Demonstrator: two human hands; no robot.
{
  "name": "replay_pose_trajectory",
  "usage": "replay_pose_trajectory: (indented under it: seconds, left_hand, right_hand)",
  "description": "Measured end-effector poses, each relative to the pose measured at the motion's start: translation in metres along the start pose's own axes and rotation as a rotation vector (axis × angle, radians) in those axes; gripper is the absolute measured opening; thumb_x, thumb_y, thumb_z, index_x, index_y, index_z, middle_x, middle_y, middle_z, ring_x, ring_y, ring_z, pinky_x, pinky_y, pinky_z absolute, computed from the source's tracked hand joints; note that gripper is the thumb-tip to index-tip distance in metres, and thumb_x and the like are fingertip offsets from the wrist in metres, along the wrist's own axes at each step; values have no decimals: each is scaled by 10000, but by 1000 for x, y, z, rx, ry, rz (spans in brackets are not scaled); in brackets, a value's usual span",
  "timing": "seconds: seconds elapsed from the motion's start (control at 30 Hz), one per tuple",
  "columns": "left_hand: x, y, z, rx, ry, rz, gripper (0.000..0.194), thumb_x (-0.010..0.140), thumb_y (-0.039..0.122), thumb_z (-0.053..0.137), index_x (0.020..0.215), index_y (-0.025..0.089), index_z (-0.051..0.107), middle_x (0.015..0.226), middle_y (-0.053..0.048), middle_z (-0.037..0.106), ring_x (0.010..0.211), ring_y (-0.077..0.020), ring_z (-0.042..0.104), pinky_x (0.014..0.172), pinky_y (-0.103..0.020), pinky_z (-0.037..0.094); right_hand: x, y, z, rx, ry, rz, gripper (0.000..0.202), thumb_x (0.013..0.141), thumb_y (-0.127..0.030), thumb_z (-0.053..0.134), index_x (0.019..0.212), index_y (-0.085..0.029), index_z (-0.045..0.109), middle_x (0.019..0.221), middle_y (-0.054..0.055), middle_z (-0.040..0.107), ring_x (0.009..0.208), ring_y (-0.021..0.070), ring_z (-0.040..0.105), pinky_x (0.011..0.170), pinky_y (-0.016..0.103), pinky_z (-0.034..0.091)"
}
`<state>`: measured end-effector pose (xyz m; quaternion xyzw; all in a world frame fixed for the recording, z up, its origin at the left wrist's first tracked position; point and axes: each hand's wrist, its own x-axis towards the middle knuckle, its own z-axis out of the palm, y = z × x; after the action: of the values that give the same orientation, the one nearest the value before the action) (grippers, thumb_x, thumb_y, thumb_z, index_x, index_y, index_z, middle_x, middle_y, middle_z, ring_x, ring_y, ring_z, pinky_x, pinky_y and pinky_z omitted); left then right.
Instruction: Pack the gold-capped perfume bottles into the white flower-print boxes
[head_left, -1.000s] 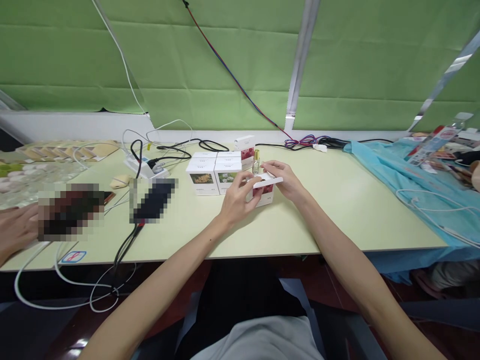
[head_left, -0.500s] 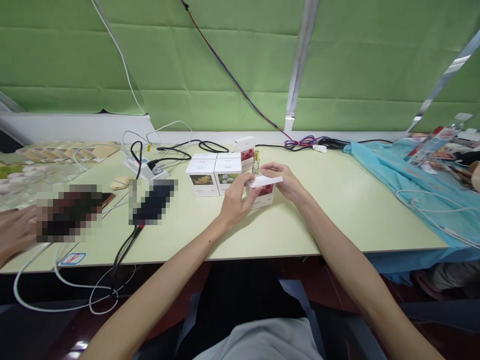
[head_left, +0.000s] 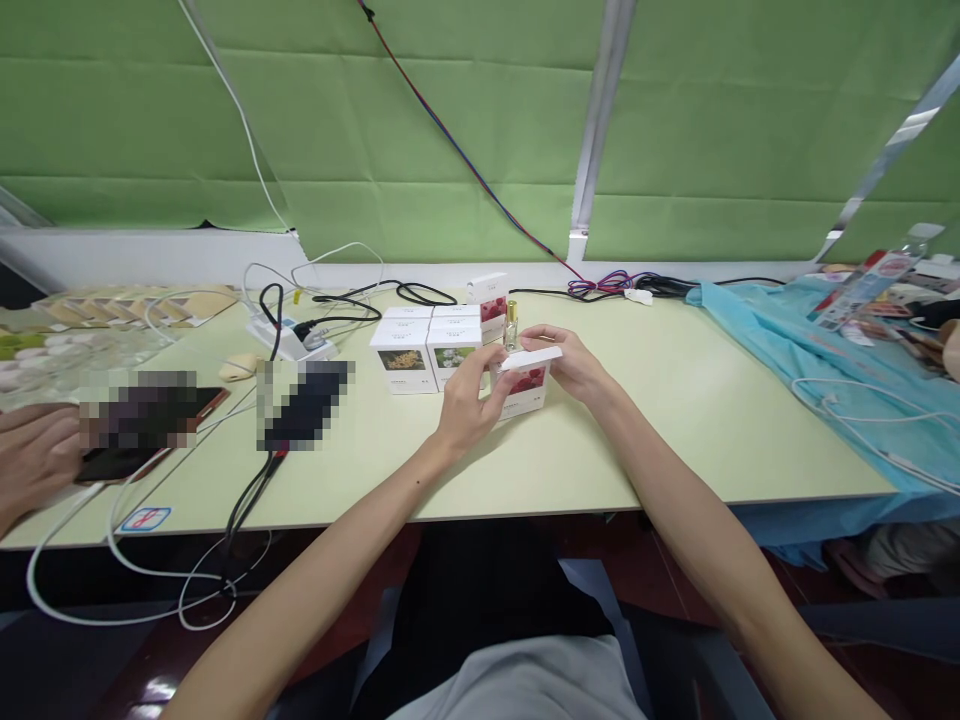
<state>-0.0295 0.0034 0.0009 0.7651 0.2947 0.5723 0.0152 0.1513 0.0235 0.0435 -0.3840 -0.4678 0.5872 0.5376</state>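
Both of my hands are around a white box (head_left: 523, 400) with a red picture on its front. It stands on the table, and its white lid flap (head_left: 534, 357) sits tilted at the top. My left hand (head_left: 469, 392) grips the box's left side, its thumb near the flap. My right hand (head_left: 571, 362) has its fingers curled behind the right side of the box, partly hidden by the flap. Just behind the box is a small glass bottle (head_left: 511, 330) with a gold cap.
Several white boxes with flower pictures (head_left: 405, 365) stand left of my hands, with another white box (head_left: 491, 310) behind. Further left are a power strip (head_left: 296, 338), cables, a blurred dark device (head_left: 307, 405) and another person's hand (head_left: 37, 455). Blue sheeting (head_left: 795, 350) covers the right end.
The lid flap has tilted up slightly, so more of the box's red picture shows. My hands have barely moved. The other person's hand at left has shifted a little.
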Motion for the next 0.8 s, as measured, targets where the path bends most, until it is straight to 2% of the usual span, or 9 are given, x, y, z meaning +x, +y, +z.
replay_pose_trajectory:
  seconds: [0.23, 0.37, 0.67, 0.8]
  left_hand:
    - [2, -1, 0, 53, 45, 71, 311, 1015, 275, 548, 1321, 223, 574, 1196, -85, 737, 1001, -175, 730, 870, -306, 606]
    - [4, 0, 0, 58, 48, 122, 313, 1009, 218, 547, 1320, 224, 588, 1197, -84, 735, 1046, -180, 717, 882, -294, 596]
    - [3, 0, 1, 88, 22, 53, 286, 1035, 309, 491, 1283, 200, 584, 1163, -107, 725, 1018, -200, 707, 843, -329, 603]
    - [3, 1, 1, 73, 16, 34, 288, 1033, 310, 493, 1284, 197, 576, 1169, -111, 709, 1041, -203, 693, 856, -334, 602]
  right_hand:
    - [1, 1, 0, 32, 12, -7, 267, 510, -191, 795, 767, -198, 724, 764, 1, 727, 733, 170, 645, 697, 298, 486]
    - [3, 3, 0, 30, 29, 2, 278, 524, -179, 723, 800, -203, 732, 758, 0, 736, 734, 177, 650, 680, 297, 481]
    - [0, 1, 1, 105, -19, 28, 249, 565, -177, 730, 813, -190, 716, 770, 4, 742, 749, 175, 660, 678, 288, 498]
    - [2, 2, 1, 139, -8, 60, 197, 624, -175, 730, 820, -189, 713, 779, 10, 742, 767, 176, 672, 703, 290, 505]
